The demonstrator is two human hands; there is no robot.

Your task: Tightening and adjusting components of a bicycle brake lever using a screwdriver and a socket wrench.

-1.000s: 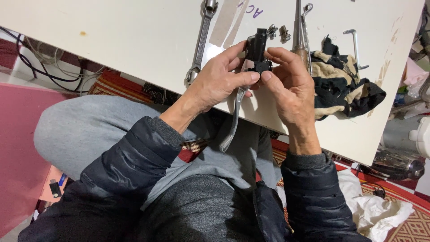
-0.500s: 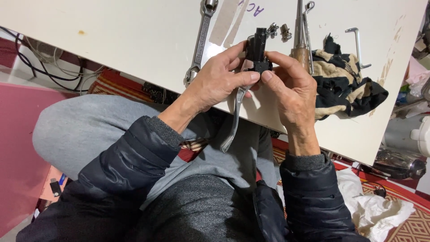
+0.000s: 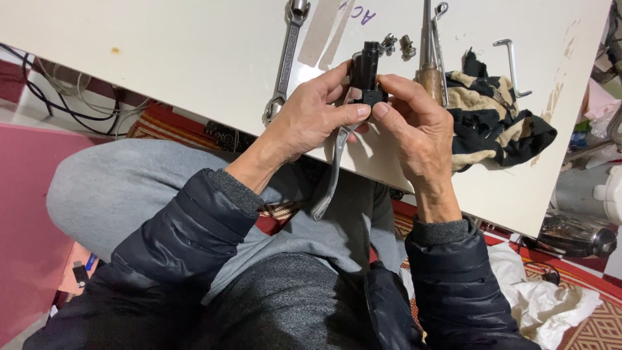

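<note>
Holding the black clamp [image 3: 367,72] of a brake lever [image 3: 330,172] up over the counter's [image 3: 162,58] near edge, both hands are pinched onto it: the left hand [image 3: 310,120] wraps it from the side with the thumb pressed under the block, and the right hand [image 3: 414,129] closes thumb and forefinger on its other side. The silver blade hangs down between the wrists toward the lap. Against the frames of a second and half a second ago, almost nothing has moved; the fingers sit in the same grip and the lever hangs at the same tilt, so the work looks like fine fiddling at the clamp rather than any new step. Just behind lie two small fittings [image 3: 398,45], a wrench [image 3: 285,61] to the left, a wooden-handled tool [image 3: 427,71] and a crumpled rag [image 3: 492,120] to the right.
</note>
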